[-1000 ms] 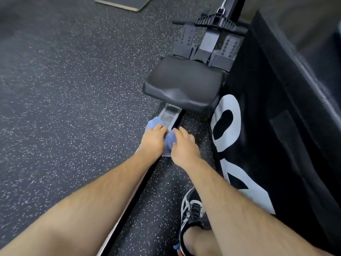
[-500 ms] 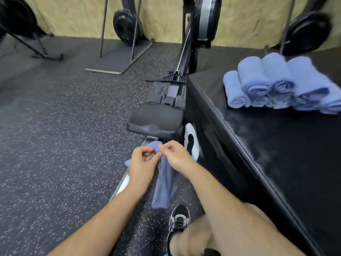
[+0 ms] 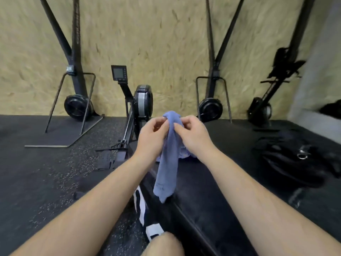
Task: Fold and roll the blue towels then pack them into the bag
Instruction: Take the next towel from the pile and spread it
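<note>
Blue towel hanging bunched in mid-air over the near edge of the black desk; whether its tip is touching, cannot tell. Left hand and right hand both pinching the top edge, fingers curled, close together. They are likely searching for the corners so the cloth can be spread before folding. Lower end dangling free. Black bag lying on the desk well to the right, within reach for packing. More blue cloth showing beneath the right hand, too hidden to identify. Rowing machine standing behind.
</note>
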